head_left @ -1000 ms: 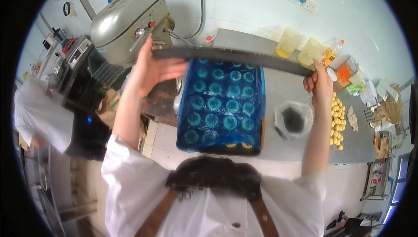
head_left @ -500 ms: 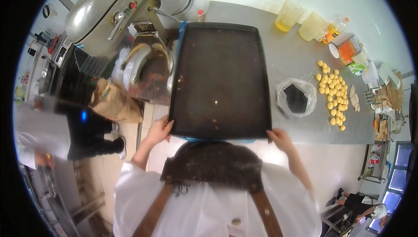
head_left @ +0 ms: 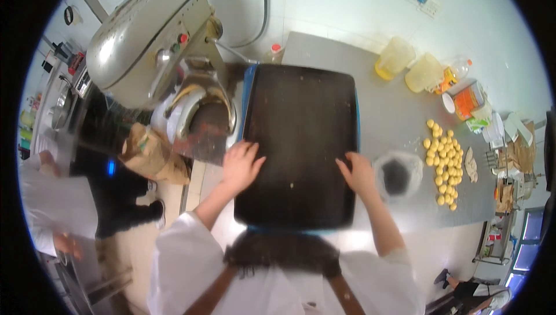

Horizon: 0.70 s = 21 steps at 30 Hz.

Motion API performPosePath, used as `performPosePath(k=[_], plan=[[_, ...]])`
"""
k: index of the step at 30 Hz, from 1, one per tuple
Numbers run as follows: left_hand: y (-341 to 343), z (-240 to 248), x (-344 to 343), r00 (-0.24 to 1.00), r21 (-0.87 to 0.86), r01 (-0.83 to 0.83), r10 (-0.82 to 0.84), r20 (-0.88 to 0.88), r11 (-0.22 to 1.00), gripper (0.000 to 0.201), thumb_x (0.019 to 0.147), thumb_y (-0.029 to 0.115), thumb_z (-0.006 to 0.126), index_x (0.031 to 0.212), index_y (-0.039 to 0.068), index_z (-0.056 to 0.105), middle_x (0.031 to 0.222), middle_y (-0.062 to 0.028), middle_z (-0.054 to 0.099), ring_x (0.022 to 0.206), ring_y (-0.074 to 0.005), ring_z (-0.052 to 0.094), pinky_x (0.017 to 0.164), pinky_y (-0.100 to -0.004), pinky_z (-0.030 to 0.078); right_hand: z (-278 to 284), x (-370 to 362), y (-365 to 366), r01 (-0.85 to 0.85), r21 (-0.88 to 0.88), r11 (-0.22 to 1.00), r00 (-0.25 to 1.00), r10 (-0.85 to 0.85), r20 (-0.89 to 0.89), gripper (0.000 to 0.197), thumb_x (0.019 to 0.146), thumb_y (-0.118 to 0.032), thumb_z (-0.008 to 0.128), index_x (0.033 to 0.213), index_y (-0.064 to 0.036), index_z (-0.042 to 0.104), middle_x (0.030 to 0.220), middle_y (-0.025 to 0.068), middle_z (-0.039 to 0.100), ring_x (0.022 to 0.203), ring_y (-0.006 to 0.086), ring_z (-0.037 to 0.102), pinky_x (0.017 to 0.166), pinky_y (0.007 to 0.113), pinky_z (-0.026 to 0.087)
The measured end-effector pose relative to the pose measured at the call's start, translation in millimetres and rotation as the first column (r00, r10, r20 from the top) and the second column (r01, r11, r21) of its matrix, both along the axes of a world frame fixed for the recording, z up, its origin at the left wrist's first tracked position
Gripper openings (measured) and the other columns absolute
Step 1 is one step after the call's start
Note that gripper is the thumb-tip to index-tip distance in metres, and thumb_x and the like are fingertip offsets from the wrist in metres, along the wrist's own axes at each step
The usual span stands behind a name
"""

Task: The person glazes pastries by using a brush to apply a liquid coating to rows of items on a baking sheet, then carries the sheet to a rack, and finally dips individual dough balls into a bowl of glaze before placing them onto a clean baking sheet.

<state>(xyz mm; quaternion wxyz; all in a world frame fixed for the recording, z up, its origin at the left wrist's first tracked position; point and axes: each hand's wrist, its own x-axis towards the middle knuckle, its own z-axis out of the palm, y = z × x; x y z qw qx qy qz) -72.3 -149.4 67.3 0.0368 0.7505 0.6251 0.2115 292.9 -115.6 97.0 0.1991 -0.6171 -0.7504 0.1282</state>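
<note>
A large dark baking tray (head_left: 301, 129) lies in front of me at the left end of the metal table, its near edge close to my body. Blue material (head_left: 248, 92) peeks out along its edges. Over the tray's left rim is my left hand (head_left: 240, 167), fingers stretched and thumb apart. My right hand (head_left: 360, 173) is at the right rim, thumb pointing inward over the tray and apart from the fingers. Neither hand visibly grips the tray; whether they touch it I cannot tell. A small pale speck (head_left: 292, 186) sits on the tray's surface.
Right of the tray are a plastic-lined round container (head_left: 398, 175) and many yellow dough balls (head_left: 445, 164). Jugs (head_left: 395, 58) and packages (head_left: 468, 101) line the wall. At left stand a large mixer (head_left: 156, 37), a paper sack (head_left: 152, 156) and another person (head_left: 61, 199).
Both hands have left the tray's near corners and moved forward along its sides, fingers now spread. The whole view has shifted downward; the tray keeps its place on the table.
</note>
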Motion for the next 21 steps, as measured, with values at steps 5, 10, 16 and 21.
performPosePath(k=[5,10,16,21], plan=[[156.2,-81.8,24.2,0.995,-0.050,0.027,-0.032,-0.090,0.998,0.065,0.097,0.057,0.046,0.149,0.017,0.045,0.161,-0.0153,0.026,0.151,-0.0369,0.011,0.123,-0.0511,0.007,-76.5,-45.5,137.0,-0.153,0.288,0.945,0.986,0.128,0.104,0.065,0.087,-0.052,0.067,0.129,-0.0030,0.058,0.137,0.0240,0.053,0.128,0.0443,0.047,0.107,0.052,0.037],[243.0,-88.3,38.3,0.989,-0.129,-0.023,0.003,-0.151,0.991,0.071,0.096,0.066,0.038,0.154,0.026,0.035,0.165,-0.0125,0.015,0.151,-0.0419,-0.001,0.121,-0.0564,-0.005,-101.6,-67.9,222.8,-0.040,0.114,0.993,0.941,0.000,0.338,0.086,0.086,-0.070,0.056,0.153,-0.0187,0.038,0.160,0.0213,0.023,0.148,0.0458,0.016,0.117,0.064,0.012],[264.3,-88.0,40.3,0.987,-0.048,0.012,-0.020,-0.159,0.999,0.069,0.095,0.066,0.039,0.153,0.029,0.038,0.165,-0.0092,0.017,0.150,-0.0444,0.000,0.119,-0.0604,-0.005,-100.1,-90.6,243.2,0.017,0.113,0.993,0.940,-0.055,0.337,0.093,0.077,-0.079,0.057,0.152,-0.0266,0.040,0.161,0.0209,0.021,0.146,0.0544,0.013,0.104,0.081,0.006],[268.3,-86.9,40.1,0.988,-0.050,0.018,-0.025,-0.155,0.999,0.069,0.095,0.066,0.041,0.153,0.029,0.038,0.165,-0.0098,0.018,0.149,-0.0479,0.002,0.119,-0.0619,-0.003,-94.3,-93.0,252.9,0.021,0.060,0.998,0.919,-0.042,0.391,0.092,0.079,-0.078,0.055,0.154,-0.0289,0.035,0.162,0.0224,0.018,0.145,0.0566,0.011,0.102,0.083,0.009]])
